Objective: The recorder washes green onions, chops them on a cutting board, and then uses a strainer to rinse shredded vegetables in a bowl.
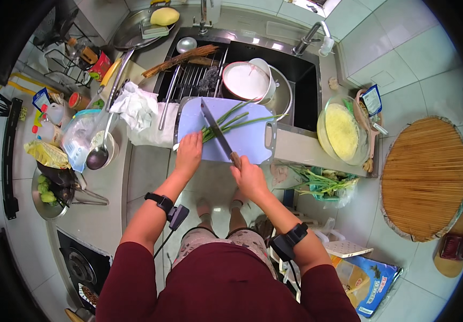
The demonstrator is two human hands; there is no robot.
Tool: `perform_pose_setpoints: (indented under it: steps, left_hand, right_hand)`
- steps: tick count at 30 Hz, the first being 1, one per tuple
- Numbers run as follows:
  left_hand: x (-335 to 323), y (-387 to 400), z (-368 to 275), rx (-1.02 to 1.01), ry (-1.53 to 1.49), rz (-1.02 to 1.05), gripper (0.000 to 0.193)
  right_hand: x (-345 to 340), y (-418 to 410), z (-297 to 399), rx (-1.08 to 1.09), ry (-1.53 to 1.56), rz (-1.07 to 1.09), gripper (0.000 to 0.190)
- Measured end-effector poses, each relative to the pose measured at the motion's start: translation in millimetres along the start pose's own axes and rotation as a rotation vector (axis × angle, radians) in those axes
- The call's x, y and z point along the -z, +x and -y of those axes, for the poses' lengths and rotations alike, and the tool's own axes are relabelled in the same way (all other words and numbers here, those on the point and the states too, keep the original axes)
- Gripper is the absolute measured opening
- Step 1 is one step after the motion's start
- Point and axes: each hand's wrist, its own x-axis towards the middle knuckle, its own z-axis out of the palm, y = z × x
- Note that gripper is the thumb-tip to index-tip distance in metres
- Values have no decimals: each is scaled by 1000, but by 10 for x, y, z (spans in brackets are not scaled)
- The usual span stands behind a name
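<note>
Green onion stalks (231, 122) lie on a pale purple cutting board (223, 151) at the near edge of the sink. My left hand (190, 151) presses on the stalks at their left end, its fingers bunched together over them. My right hand (249, 177) grips the wooden handle of a kitchen knife (218, 129). The blade reaches up and left across the stalks; whether it touches the board cannot be told. A whitish end sticks out just left of my left fingertips.
Behind the board, a double sink (306, 88) holds a rack and bowls. White cloths (134, 105) lie left of it. A glass bowl of yellow shreds (342, 131) stands right. More green onions (324, 183) rest in a bag below the counter. A ladle (97, 157) leans in a cup at left.
</note>
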Motion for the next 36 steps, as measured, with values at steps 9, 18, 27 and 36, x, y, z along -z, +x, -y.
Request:
perform_pose_setpoints:
  steps: [9, 18, 27, 36]
  left_hand:
    - [-65, -38, 33, -42, 40, -34, 43]
    - [-237, 276, 398, 10, 87, -82, 30]
    - [-584, 1206, 26, 51, -351, 74, 37]
    - [-394, 538, -379, -108, -122, 14, 58]
  right_hand:
    - [-396, 483, 281, -41, -23, -129, 28]
    - [-362, 155, 144, -60, 239, -227, 28]
    - [-69, -256, -317, -301, 486, -283, 27]
    - [262, -386, -392, -265, 339, -311, 32]
